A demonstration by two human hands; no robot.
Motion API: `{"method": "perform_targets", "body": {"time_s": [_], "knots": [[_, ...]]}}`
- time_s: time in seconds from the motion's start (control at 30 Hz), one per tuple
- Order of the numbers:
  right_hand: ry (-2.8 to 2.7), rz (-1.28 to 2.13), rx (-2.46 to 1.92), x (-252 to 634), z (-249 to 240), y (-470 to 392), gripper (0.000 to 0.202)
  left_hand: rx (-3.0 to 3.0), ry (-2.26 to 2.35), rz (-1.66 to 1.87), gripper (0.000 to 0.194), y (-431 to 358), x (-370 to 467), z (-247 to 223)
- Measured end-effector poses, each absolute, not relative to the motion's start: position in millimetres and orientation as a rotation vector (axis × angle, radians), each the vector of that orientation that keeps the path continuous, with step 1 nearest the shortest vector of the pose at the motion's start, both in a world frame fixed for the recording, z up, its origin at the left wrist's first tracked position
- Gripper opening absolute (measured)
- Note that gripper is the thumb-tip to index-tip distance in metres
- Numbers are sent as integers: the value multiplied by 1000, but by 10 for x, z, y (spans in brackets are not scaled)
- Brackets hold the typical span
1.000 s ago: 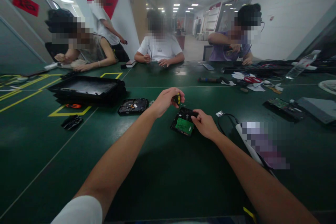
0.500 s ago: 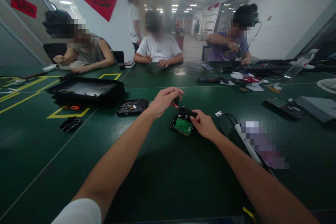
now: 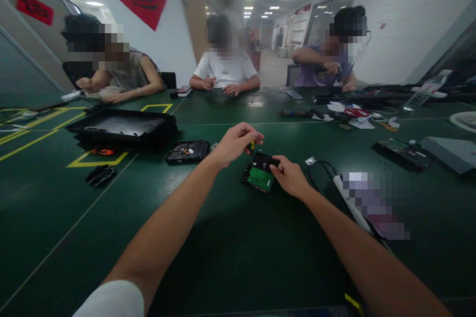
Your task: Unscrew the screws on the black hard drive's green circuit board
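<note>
A hard drive (image 3: pixel 260 174), black with a green circuit board, lies on the green table in front of me. My right hand (image 3: pixel 290 174) grips its right edge between thumb and fingers. Just above the drive's far left corner, my left hand (image 3: pixel 238 144) is closed around a small screwdriver (image 3: pixel 252 147) with a black and yellow handle; its tip is too small to make out. Left of that hand rests a second hard drive (image 3: pixel 188 151), with tiny bits beside it, partly hidden by my wrist.
Stacked black trays (image 3: pixel 122 126) stand at the left, near a black crumpled item (image 3: pixel 100 175). A cable (image 3: pixel 323 163) and a white power strip (image 3: pixel 351 203) lie right of my right hand. Farther right are another drive (image 3: pixel 401 153) and a grey box (image 3: pixel 451 153). Several people sit opposite.
My left fingers have shifted slightly on the screwdriver, and yellow on its handle now shows. The right hand and the drive have stayed put. A standing person behind has moved right.
</note>
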State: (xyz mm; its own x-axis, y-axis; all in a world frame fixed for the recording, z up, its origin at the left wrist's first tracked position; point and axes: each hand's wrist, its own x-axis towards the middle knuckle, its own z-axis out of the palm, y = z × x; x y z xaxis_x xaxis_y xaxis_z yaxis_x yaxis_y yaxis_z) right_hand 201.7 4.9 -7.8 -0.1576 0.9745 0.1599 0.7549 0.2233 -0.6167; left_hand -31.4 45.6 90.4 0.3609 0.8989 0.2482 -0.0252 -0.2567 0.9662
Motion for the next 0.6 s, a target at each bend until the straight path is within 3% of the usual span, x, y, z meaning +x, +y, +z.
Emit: {"method": "perform_targets", "body": {"time_s": [0.3,0.47,0.6], "knots": [[-1981,555,-1571,2021,-85,46,38,1452,707,1041,32,488,-330,878],[-1979,561,-1582,2021,-71,44,37,1331,666,1029,21,516,-342,868],[-1984,547,-1576,2025,-76,41,37,1437,712,1038,27,504,-343,902]]}}
